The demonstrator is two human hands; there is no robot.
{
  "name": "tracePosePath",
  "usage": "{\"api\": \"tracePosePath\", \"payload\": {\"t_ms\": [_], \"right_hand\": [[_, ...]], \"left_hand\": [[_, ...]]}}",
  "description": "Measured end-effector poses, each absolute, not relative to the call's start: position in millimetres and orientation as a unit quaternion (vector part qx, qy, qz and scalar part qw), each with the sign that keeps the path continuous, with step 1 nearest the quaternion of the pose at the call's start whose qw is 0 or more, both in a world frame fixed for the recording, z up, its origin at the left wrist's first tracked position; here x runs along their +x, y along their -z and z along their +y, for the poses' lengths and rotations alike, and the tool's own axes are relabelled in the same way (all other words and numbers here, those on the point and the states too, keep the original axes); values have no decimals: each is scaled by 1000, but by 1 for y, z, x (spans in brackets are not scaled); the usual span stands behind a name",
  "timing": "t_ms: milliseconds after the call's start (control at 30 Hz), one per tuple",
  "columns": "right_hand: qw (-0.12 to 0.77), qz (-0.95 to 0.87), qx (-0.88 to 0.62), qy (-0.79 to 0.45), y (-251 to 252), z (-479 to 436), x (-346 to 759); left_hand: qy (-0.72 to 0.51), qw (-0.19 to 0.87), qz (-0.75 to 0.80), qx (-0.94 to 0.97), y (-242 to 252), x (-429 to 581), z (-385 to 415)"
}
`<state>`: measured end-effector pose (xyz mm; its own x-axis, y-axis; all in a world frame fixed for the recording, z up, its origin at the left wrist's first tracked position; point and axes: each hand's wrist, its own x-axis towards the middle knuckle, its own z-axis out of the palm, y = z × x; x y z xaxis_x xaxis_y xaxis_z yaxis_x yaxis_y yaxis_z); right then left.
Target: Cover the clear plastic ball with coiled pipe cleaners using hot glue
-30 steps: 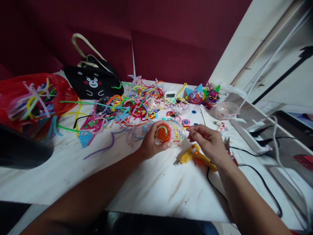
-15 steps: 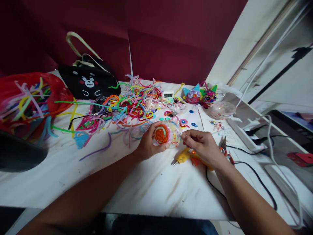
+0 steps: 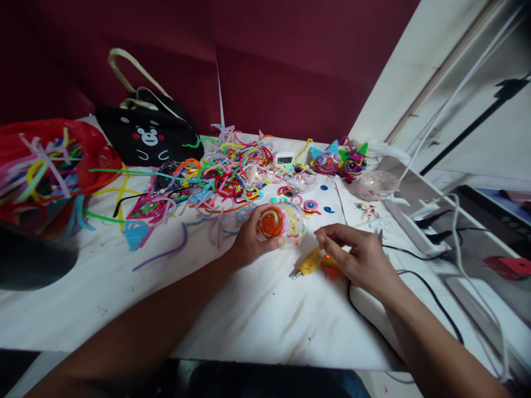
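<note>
— What's the count from your feed?

— I see one clear ball point(image 3: 283, 224) with an orange spiral on it, one yellow glue gun point(image 3: 312, 262), two finished cat-faced balls point(image 3: 339, 160) at about one o'clock on the worktop point(image 3: 257, 309), one clear half-shell point(image 3: 376, 184) further right, one small timer point(image 3: 285, 160) at twelve, one black bear bag point(image 3: 149, 138) at ten, and one red bag point(image 3: 50, 166) at nine. The pipe cleaners point(image 3: 219, 177) in the heap are too many and too tangled for me to count.

— And my hands?

— Both forearms reach in from six o'clock. The left hand point(image 3: 249, 243) is cupped, its fingers wrapped around the ball's left side and underside, holding it just above the worktop near the centre. The right hand point(image 3: 360, 257) is palm down, with thumb and forefinger drawn narrow together and pointing toward nine o'clock; I cannot tell whether they pinch anything.

— How does the ball sit to the right fingers?

— At their ten o'clock, near but apart. The glue gun lies directly under that hand, nozzle toward eight o'clock.
</note>
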<state>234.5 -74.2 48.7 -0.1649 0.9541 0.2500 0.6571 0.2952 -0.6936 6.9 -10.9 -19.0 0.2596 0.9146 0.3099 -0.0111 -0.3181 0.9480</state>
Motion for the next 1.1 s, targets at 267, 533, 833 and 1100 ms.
{"api": "tracePosePath", "payload": {"t_ms": [267,533,833,1100], "right_hand": [[232,-822,-519,-24,-18,-145,303],[184,-839,-509,51,23,-186,319],[80,-835,-520,161,32,-180,373],[24,-799,-555,228,23,-171,402]], "left_hand": [[-514,503,361,594,21,8,-4],[-518,501,374,584,21,8,1],[-521,488,405,571,22,8,1],[-534,489,415,551,20,10,1]]}}
